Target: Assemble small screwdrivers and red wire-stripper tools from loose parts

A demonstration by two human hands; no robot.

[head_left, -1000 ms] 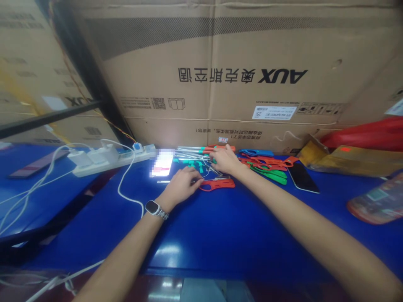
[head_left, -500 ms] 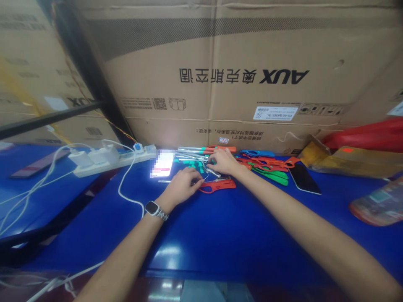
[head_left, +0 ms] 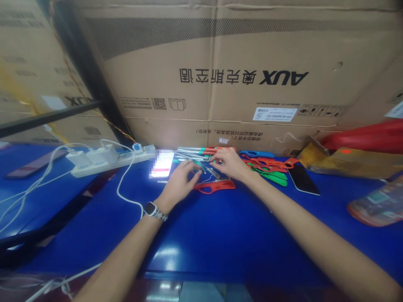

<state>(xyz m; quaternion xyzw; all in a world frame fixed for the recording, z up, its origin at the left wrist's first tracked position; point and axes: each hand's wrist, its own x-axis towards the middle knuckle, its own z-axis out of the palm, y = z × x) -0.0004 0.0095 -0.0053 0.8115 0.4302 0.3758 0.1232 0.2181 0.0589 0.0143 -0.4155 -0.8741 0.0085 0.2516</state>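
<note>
My left hand hovers with curled, parted fingers over a pile of metal rods with teal grips on the blue table. A watch is on that wrist. My right hand reaches in from the right, its fingertips pinching a small metal piece between the two hands. An orange plastic handle piece lies just in front of both hands. What the left fingers touch is hidden under the hand.
More orange, green and blue plastic handles lie right of my hands. A lit phone is left of the pile, a dark phone at right. A power strip with chargers and white cables sit at left. Large cardboard boxes stand behind.
My left hand has lifted and moved slightly up toward the rods. My right hand shifted a little, still working at the small metal piece between the hands.
</note>
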